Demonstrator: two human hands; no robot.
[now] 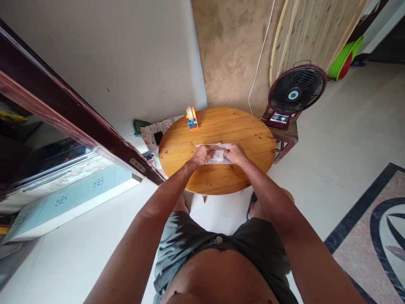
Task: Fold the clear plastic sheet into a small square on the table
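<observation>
A clear plastic bag [219,157] with something whitish inside lies near the middle of the round wooden table [218,181]. Its contents are too small to make out. My left hand [203,155] grips the bag's left side, fingers curled inward. On the opposite side my right hand [236,153] has its fingers closed on the plastic. Both hands rest low over the tabletop, a short gap between them. Toward the table's back edge stands an orange and blue tape dispenser [192,118], apart from both hands.
A black fan [294,93] stands on a wooden stool [286,134] to the table's right. On the left, a dark phone-like object [158,137] lies on printed sacking [148,134], beside a door frame [95,131]. A white cord [262,55] hangs down the back wall.
</observation>
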